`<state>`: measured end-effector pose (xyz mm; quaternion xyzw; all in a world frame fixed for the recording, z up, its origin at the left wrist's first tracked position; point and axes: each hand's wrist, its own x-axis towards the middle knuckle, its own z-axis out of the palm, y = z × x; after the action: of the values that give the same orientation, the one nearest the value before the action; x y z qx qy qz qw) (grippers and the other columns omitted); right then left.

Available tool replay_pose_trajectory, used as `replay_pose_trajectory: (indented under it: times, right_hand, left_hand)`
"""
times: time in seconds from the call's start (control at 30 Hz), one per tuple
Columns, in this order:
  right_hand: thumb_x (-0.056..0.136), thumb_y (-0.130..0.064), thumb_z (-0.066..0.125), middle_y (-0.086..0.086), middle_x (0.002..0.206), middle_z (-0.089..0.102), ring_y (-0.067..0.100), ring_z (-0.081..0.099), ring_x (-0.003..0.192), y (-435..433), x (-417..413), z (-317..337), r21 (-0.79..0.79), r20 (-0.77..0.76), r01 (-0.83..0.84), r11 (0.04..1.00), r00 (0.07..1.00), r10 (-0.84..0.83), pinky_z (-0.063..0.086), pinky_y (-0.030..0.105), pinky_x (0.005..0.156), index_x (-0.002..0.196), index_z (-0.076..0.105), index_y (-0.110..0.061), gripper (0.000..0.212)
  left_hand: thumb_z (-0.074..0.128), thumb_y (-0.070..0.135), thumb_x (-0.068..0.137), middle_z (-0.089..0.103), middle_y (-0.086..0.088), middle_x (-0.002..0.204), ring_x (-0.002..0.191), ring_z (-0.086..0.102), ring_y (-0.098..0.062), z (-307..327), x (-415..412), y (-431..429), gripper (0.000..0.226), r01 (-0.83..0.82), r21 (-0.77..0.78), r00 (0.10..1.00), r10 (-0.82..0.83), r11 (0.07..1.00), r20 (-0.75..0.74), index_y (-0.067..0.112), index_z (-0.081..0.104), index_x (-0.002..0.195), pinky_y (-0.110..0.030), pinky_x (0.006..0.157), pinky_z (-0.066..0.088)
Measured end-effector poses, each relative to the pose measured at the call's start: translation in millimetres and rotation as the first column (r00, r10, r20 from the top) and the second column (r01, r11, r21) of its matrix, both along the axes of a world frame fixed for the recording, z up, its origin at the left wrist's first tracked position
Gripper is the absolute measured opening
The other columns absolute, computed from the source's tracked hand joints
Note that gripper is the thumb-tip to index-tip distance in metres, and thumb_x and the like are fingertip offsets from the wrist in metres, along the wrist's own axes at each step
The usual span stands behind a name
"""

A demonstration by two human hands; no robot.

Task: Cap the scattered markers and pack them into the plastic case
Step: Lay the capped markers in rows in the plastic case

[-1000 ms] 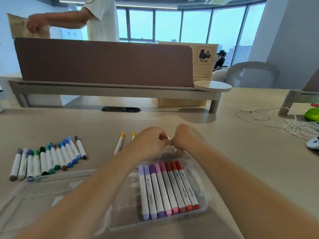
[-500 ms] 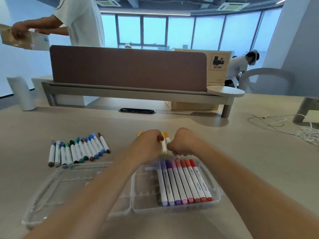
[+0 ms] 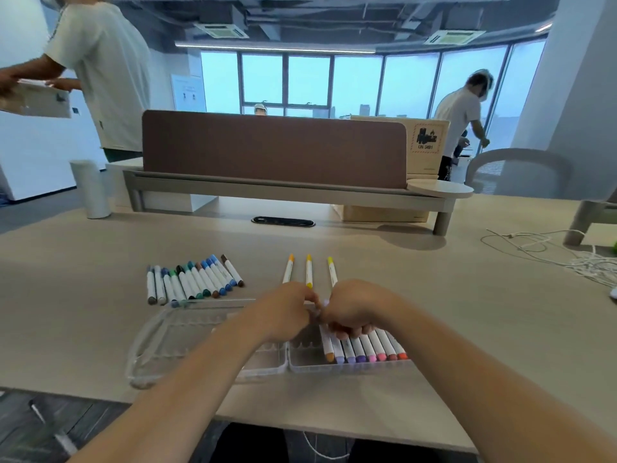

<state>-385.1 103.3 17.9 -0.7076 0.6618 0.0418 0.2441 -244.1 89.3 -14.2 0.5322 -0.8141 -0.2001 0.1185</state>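
Note:
A clear plastic case (image 3: 350, 367) lies open on the desk, its empty lid (image 3: 173, 332) folded out to the left. Several capped markers (image 3: 370, 349), purple through pink to red, lie side by side in the tray. An orange marker (image 3: 328, 347) lies at the left end of that row. My right hand (image 3: 357, 305) curls over the upper ends of the row, on the orange marker's top. My left hand (image 3: 287, 312) pinches at the same spot, fingertips meeting the right hand. Three yellow and orange markers (image 3: 309, 270) lie beyond my hands. Several blue, green and brown markers (image 3: 197, 282) lie left.
A brown divider panel (image 3: 273, 148) on a raised shelf crosses the desk behind. White cables (image 3: 551, 248) sprawl at the right. A cardboard box (image 3: 430, 138) stands behind the shelf. A white roll (image 3: 90, 188) stands at the far left. People stand behind the desk. The desk's front edge is close.
The orange marker held between both hands has come down into the tray at the left end of the row. My view has tilted upward.

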Motion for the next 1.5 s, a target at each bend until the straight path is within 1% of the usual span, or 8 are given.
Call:
replay_pose_trajectory:
  times: [0.23, 0.43, 0.53, 0.67, 0.8, 0.93, 1.3, 1.5]
  right_hand:
    - [0.095, -0.031, 0.057, 0.001, 0.048, 0.05, 0.013, 0.043, 0.042, -0.3, -9.6, -1.2, -0.023, 0.002, 0.001, 1.0, 1.0, -0.001, 0.036, 0.021, 0.045, 0.059, 0.054, -0.012, 0.041]
    - [0.094, -0.03, 0.06, 0.005, 0.058, 0.052, 0.016, 0.046, 0.048, -5.6, -5.9, -4.4, 0.0, -0.067, -0.022, 1.0, 0.998, 0.022, 0.039, 0.022, 0.048, 0.063, 0.054, -0.011, 0.037]
    - [0.093, -0.028, 0.061, -0.003, 0.038, 0.05, 0.014, 0.046, 0.047, -8.2, -4.3, -4.0, 0.004, -0.094, -0.039, 0.999, 0.995, 0.039, 0.04, 0.021, 0.048, 0.061, 0.053, -0.012, 0.037]
    - [0.089, -0.026, 0.063, 0.0, 0.043, 0.048, 0.014, 0.041, 0.039, -14.2, -5.6, 0.5, 0.04, -0.088, -0.034, 0.999, 0.995, 0.037, 0.035, 0.019, 0.043, 0.059, 0.056, -0.012, 0.034]
    - [0.092, -0.026, 0.061, 0.002, 0.05, 0.05, 0.014, 0.041, 0.041, -29.5, -2.2, 3.4, -0.022, 0.006, 0.052, 0.998, 0.999, -0.052, 0.035, 0.021, 0.046, 0.059, 0.059, -0.011, 0.037]
    - [0.09, -0.029, 0.067, 0.011, 0.075, 0.071, 0.017, 0.057, 0.052, -60.0, 13.0, -1.6, -0.203, 0.076, 0.139, 0.969, 0.989, -0.126, 0.05, 0.027, 0.06, 0.08, 0.072, -0.004, 0.027]
    - [0.088, -0.029, 0.069, 0.003, 0.069, 0.055, 0.02, 0.056, 0.066, -141.8, 67.0, -23.6, -0.309, 0.032, 0.168, 0.936, 0.986, -0.166, 0.046, 0.031, 0.063, 0.069, 0.052, -0.014, 0.03]
    - [0.085, -0.012, 0.064, 0.006, 0.064, 0.059, 0.02, 0.056, 0.054, -150.6, 79.5, -30.2, -0.313, -0.053, 0.17, 0.934, 0.979, -0.196, 0.047, 0.03, 0.053, 0.067, 0.058, -0.011, 0.02]
  left_hand:
    - [0.068, 0.047, 0.084, 0.068, 0.004, 0.106, 0.093, 0.064, -0.016, -1.6, 2.5, 9.7, 0.034, 0.094, 0.066, 0.994, -0.097, 0.993, 0.05, 0.024, 0.067, 0.109, -0.04, 0.088, 0.054]
    - [0.078, 0.043, 0.078, 0.065, 0.008, 0.118, 0.1, 0.058, -0.011, -3.0, 1.8, 11.4, 0.047, 0.097, 0.049, 0.995, -0.096, 0.994, -0.024, 0.023, 0.065, 0.119, -0.027, 0.088, 0.045]
    - [0.08, 0.045, 0.075, 0.066, 0.009, 0.115, 0.101, 0.061, -0.013, -5.8, 1.1, 8.5, 0.047, 0.09, 0.041, 0.995, -0.089, 0.995, -0.042, 0.024, 0.067, 0.114, -0.028, 0.087, 0.046]
    - [0.077, 0.045, 0.079, 0.067, 0.004, 0.116, 0.105, 0.063, -0.02, 0.2, 4.5, 0.4, 0.046, 0.095, 0.077, 0.995, -0.094, 0.992, -0.018, 0.023, 0.067, 0.118, -0.034, 0.09, 0.051]
    - [0.059, 0.035, 0.096, 0.065, 0.003, 0.122, 0.102, 0.057, -0.012, 11.4, 19.2, -17.9, 0.032, -0.008, -0.012, 0.993, 0.007, 1.0, -0.12, 0.02, 0.066, 0.123, -0.025, 0.09, 0.039]
    - [0.052, 0.023, 0.099, 0.068, 0.001, 0.107, 0.09, 0.061, -0.014, 13.6, 34.3, -43.1, 0.017, -0.178, -0.035, 0.95, 0.162, 0.983, -0.265, 0.024, 0.068, 0.101, -0.032, 0.091, 0.051]
    - [0.049, 0.019, 0.098, 0.071, 0.004, 0.089, 0.076, 0.063, -0.01, 10.9, 65.3, -91.7, 0.022, -0.23, 0.036, 0.902, 0.227, 0.972, -0.367, 0.018, 0.07, 0.1, -0.026, 0.072, 0.049]
    - [0.049, 0.022, 0.099, 0.07, 0.004, 0.093, 0.082, 0.063, -0.011, 6.1, 73.4, -96.5, 0.021, -0.232, 0.041, 0.904, 0.232, 0.972, -0.359, 0.02, 0.07, 0.103, -0.03, 0.082, 0.053]
